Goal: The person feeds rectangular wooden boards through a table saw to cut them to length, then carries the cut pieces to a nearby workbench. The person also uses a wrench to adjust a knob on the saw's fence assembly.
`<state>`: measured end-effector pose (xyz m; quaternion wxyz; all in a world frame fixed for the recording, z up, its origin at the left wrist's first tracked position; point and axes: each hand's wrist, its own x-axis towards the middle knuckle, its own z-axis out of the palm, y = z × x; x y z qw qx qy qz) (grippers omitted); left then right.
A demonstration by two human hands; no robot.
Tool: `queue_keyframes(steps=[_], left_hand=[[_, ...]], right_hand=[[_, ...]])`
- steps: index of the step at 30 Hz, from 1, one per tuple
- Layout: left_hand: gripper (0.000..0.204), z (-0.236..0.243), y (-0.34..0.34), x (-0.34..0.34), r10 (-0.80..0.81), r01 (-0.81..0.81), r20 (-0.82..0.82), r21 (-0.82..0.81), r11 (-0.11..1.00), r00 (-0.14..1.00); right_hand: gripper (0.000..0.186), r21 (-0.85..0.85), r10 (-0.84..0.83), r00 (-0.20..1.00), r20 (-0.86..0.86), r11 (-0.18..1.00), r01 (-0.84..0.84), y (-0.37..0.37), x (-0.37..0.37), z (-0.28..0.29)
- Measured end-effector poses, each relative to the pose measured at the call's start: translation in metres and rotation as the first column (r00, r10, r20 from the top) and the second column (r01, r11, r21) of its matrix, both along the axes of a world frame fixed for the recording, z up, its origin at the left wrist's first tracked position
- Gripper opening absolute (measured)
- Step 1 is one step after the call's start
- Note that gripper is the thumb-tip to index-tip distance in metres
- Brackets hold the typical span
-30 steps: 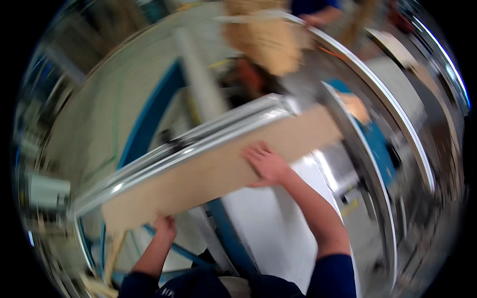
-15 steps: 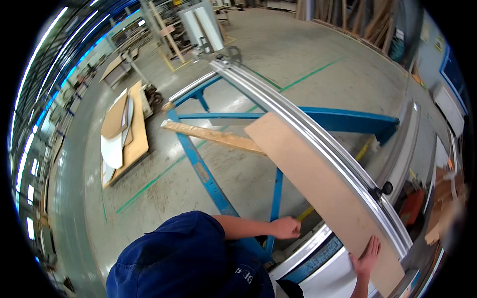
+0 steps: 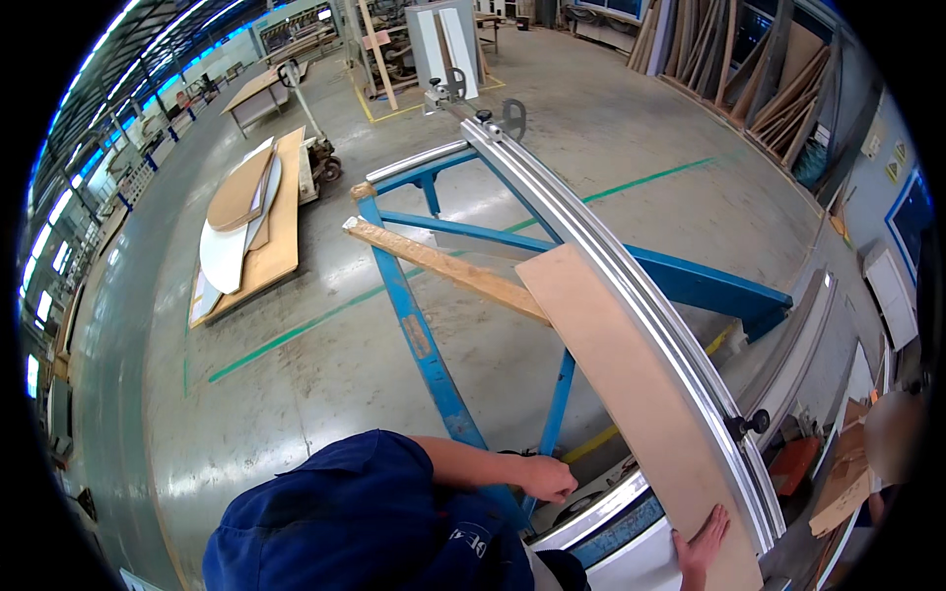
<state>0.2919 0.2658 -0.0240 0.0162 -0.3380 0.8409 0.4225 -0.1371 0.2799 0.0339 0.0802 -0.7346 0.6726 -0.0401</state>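
My left hand (image 3: 549, 477) hangs left of the long tan board (image 3: 631, 384), near the blue frame (image 3: 414, 325), fingers curled; whether anything is in them I cannot make out. My right hand (image 3: 702, 542) lies flat with fingers apart on the board's near end. The board rests lengthwise beside an aluminium fence (image 3: 670, 320) with a black knob (image 3: 749, 424). A rough wooden batten (image 3: 443, 271) lies across the frame, partly under the board's far end. A white surface with a metal rail (image 3: 591, 542) is below my hands.
A pallet truck (image 3: 315, 163) carries stacked panels (image 3: 246, 256) at left. Boards lean against the right wall (image 3: 778, 89). A red machine part (image 3: 793, 463), cardboard (image 3: 847, 473) and a partly visible person (image 3: 892, 438) are at right. Tables and racks stand behind.
Since a second ago the view has swung round along the board. My left hand has left the board's edge. Since half a second ago my right hand has shifted slightly, still on the board.
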Motion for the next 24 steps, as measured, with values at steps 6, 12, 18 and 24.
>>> queue_keyframes(steps=[6,12,18,24], left_hand=[[0.022,0.027,-0.016,-0.021,0.053,-0.051,-0.155,0.014,0.999,0.987],[0.021,0.046,-0.035,-0.051,-0.023,0.015,-0.178,-0.050,0.999,0.984],[0.021,0.075,-0.085,-0.111,-0.125,0.116,-0.063,-0.131,0.985,0.990],[0.025,0.095,-0.124,-0.179,-0.040,-0.103,-0.350,-0.380,0.919,0.936]], right_hand=[[0.119,-0.061,0.029,1.000,0.010,0.998,-0.029,0.005,-0.024,-0.015],[0.119,-0.090,0.041,0.998,0.044,0.995,-0.037,0.008,-0.025,-0.030],[0.109,-0.158,0.119,0.989,0.091,0.982,-0.104,-0.007,-0.037,-0.024],[0.113,-0.126,0.051,0.998,-0.034,0.990,-0.055,-0.003,-0.070,-0.026]])
